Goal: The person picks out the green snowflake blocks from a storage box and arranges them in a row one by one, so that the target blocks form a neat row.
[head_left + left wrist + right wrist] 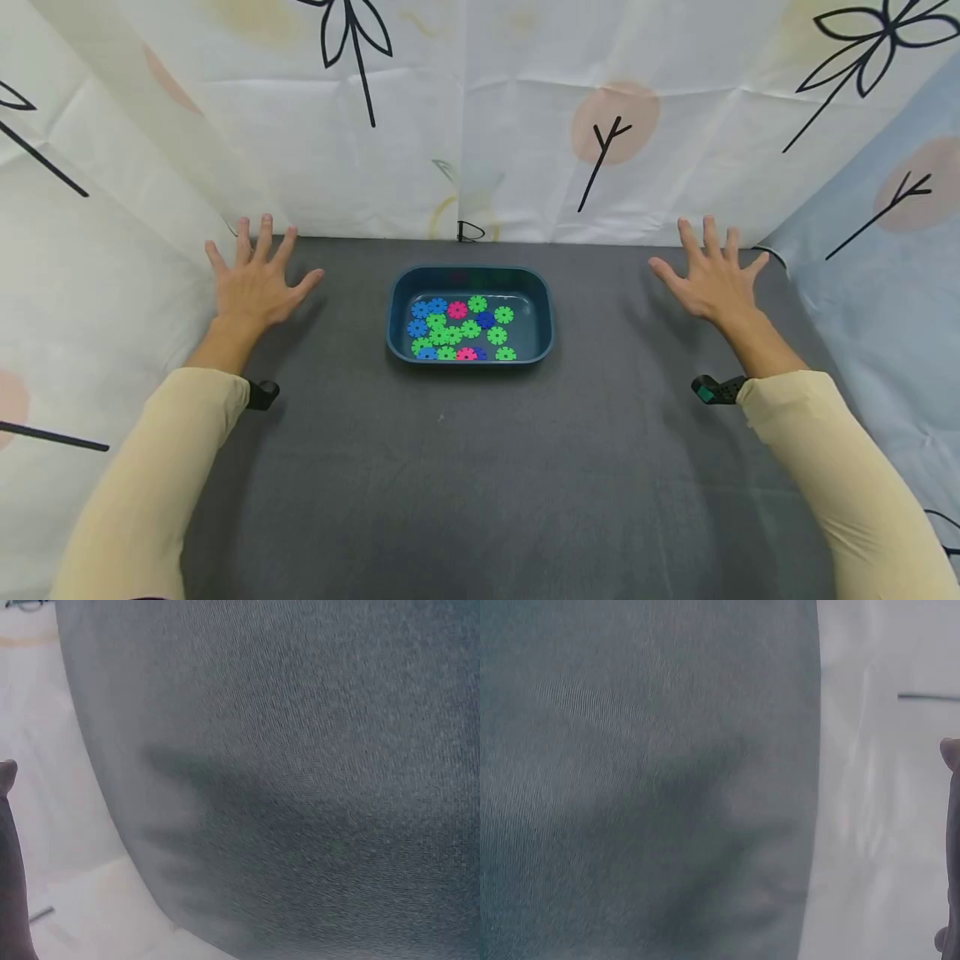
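My left hand is spread with straight fingers over the far left part of the grey table, holding nothing. Over at the far right, my right hand is spread the same way, its palm side down and nothing in it. Between the two hands, apart from both, stands a dark blue rectangular tray. Several small flower-shaped discs lie loose in it: green discs, light blue discs, dark blue discs and pink discs. Each wrist view catches only a hand's edge.
The grey table stretches from the tray toward me. A white patterned curtain hangs along its far edge and both sides. Dark wrist cameras sit on the left wrist and right wrist. A thin cable shows at the far right corner.
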`<action>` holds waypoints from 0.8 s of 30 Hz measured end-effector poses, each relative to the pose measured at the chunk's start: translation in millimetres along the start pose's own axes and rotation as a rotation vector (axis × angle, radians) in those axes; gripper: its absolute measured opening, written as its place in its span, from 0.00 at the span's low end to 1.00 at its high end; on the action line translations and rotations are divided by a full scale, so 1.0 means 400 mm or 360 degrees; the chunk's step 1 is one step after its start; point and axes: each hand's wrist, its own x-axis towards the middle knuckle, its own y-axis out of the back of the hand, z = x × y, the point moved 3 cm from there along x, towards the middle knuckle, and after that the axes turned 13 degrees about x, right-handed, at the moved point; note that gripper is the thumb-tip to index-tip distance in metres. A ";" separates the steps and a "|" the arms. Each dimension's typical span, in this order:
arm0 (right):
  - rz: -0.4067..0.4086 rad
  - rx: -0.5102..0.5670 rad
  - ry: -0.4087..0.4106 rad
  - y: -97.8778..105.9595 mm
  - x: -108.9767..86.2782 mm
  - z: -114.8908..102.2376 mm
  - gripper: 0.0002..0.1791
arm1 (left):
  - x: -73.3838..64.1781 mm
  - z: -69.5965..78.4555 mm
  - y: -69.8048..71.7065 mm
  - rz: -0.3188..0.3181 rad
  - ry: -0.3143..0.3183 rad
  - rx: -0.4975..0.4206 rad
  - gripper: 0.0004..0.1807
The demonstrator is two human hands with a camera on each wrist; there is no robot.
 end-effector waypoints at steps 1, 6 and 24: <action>-0.0010 -0.0002 0.0017 0.000 -0.001 -0.011 0.49 | -0.001 0.008 0.005 0.0010 -0.0018 0.0018 0.47; -0.0039 -0.0033 0.0114 -0.004 -0.003 -0.065 0.48 | -0.009 0.047 0.021 0.0062 -0.0121 0.0049 0.45; -0.0283 0.0047 0.0645 -0.064 -0.036 -0.235 0.43 | -0.038 0.191 0.047 0.0233 -0.0594 0.0010 0.44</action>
